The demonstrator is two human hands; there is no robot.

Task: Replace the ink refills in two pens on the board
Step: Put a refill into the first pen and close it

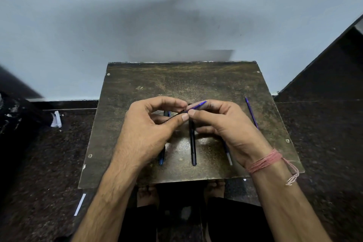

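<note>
Above the worn brown board (pixel 196 80), my left hand (pixel 151 131) pinches a dark pen barrel (pixel 172 119) between thumb and fingers. My right hand (pixel 222 122) grips a thin blue refill (pixel 197 105) whose end meets the barrel's mouth at my fingertips. A black pen (pixel 193 143) lies lengthwise on the board under my hands. Left of it lies a blue pen (pixel 162 155), partly hidden by my left hand. A blue-and-white piece (pixel 227 155) pokes out below my right hand. Another blue refill (pixel 251 113) rests near the board's right edge.
The board sits low over a dark speckled floor (pixel 59 153), against a pale wall (pixel 98 25). My bare feet (pixel 147 192) show under its front edge. White paper scraps (pixel 56 119) lie on the floor to the left. A pink thread band circles my right wrist.
</note>
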